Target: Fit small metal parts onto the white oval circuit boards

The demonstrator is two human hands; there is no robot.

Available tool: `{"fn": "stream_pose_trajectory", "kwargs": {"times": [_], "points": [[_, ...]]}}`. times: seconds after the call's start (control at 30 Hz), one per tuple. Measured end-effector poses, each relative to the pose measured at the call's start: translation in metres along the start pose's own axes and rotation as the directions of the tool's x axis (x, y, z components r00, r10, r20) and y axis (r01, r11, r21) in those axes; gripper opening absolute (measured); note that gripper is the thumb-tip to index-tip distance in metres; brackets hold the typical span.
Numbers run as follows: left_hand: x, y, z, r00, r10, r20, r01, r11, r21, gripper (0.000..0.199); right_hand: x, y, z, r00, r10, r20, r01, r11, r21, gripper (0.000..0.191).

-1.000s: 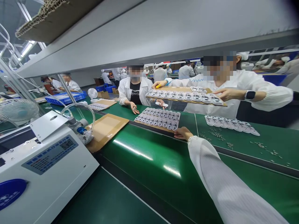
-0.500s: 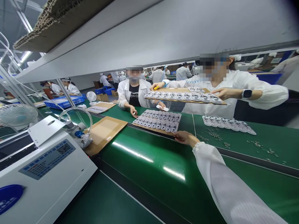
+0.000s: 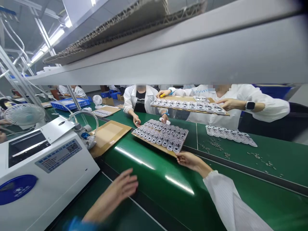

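A cardboard sheet (image 3: 154,145) carries rows of small rounded white pieces (image 3: 166,136) over the green belt. My right hand (image 3: 189,161) grips its near right corner between thumb and fingers. My left hand (image 3: 120,187), slightly blurred, is over the near edge of the belt with its fingers apart and nothing in it. Across the belt, one person's hands are close to the sheet's far edge, one of them with a white piece. Another person holds up a second loaded sheet (image 3: 192,109) on the right.
A white machine (image 3: 62,179) and a fan (image 3: 24,114) stand at the left. Beside them lies a cardboard sheet (image 3: 110,133). White pieces (image 3: 232,134) and scattered small parts (image 3: 215,144) lie at the right. A shelf beam (image 3: 168,61) crosses overhead.
My left hand has come into view from below. The near sheet, in my right hand, has moved toward me over the belt. The view has tilted up.
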State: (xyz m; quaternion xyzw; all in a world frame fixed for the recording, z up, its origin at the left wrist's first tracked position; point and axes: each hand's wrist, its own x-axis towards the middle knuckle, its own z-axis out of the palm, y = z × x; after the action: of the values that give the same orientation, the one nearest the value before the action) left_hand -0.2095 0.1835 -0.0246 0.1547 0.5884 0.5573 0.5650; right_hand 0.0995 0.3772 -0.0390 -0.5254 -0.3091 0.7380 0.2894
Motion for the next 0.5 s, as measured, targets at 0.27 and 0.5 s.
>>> {"fn": "stream_pose_trajectory", "kwargs": {"times": [0.27, 0.5], "points": [[0.155, 0.087, 0.078, 0.994, 0.104, -0.043, -0.112, 0.935, -0.338, 0.041, -0.038, 0.027, 0.01, 0.996, -0.038, 0.086, 0.034, 0.998, 0.05, 0.02], [0.178, 0.09, 0.064, 0.972, 0.234, -0.036, -0.226, 0.869, -0.44, 0.034, -0.034, 0.026, 0.021, 0.995, -0.091, -0.025, 0.093, 0.994, 0.065, 0.057]]}}
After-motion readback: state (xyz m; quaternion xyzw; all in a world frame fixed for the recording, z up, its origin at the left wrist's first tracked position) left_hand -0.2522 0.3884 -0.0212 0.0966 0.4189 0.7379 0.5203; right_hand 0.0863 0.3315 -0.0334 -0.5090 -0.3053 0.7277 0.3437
